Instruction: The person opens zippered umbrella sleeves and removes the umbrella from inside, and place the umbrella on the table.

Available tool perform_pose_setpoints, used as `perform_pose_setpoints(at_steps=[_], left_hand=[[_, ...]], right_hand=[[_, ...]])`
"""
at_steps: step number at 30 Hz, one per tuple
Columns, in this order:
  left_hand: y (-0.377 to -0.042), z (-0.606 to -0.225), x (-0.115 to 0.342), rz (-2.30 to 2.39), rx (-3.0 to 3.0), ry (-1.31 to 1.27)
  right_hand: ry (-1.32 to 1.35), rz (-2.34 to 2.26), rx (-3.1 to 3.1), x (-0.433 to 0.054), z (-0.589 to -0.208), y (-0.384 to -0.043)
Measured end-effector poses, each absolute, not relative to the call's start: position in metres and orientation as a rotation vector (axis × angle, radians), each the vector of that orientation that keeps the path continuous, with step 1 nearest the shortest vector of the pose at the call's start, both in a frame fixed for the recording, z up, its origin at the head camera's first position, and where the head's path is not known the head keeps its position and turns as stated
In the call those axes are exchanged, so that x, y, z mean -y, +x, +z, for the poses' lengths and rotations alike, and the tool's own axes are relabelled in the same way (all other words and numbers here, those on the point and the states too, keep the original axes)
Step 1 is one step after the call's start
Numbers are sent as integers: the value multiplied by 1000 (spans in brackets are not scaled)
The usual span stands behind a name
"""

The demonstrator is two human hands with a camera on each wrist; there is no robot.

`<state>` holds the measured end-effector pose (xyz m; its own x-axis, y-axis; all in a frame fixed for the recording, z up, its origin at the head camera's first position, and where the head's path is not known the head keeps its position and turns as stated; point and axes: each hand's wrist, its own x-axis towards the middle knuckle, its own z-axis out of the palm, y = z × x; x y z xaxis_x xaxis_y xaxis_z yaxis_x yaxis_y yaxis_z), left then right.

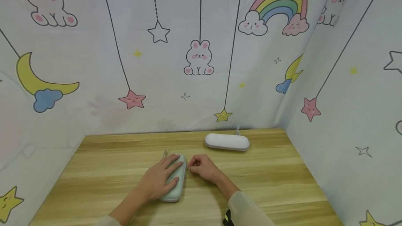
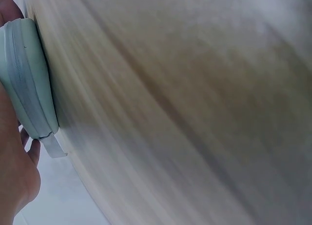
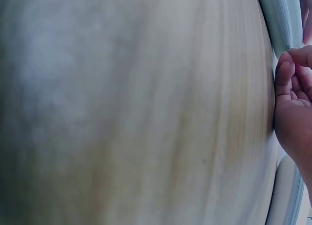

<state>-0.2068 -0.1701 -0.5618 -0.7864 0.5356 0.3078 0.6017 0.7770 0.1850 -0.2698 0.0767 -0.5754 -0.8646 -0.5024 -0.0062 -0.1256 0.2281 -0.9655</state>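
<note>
A mint-green zippered case lies on the wooden table, its long side running front to back. Across its lid rests my left hand, fingers spread and pressing lightly. My right hand is at the case's right edge, where thumb and index finger pinch the small zipper pull. In the left wrist view the zipper band runs along the side of the case, and a short strap loop sticks out from its end.
A white elongated case with a small strap lies at the back right of the table. A printed curtain hangs behind the table and along its sides. Something black shows beside the right sleeve.
</note>
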Motion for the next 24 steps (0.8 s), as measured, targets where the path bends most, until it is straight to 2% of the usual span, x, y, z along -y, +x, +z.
perform_pose_setpoints(at_steps=[24], left_hand=[[-205, -562, 169, -432, 2726, -889]], right_hand=[[-664, -1613, -2203, -78, -573, -265]])
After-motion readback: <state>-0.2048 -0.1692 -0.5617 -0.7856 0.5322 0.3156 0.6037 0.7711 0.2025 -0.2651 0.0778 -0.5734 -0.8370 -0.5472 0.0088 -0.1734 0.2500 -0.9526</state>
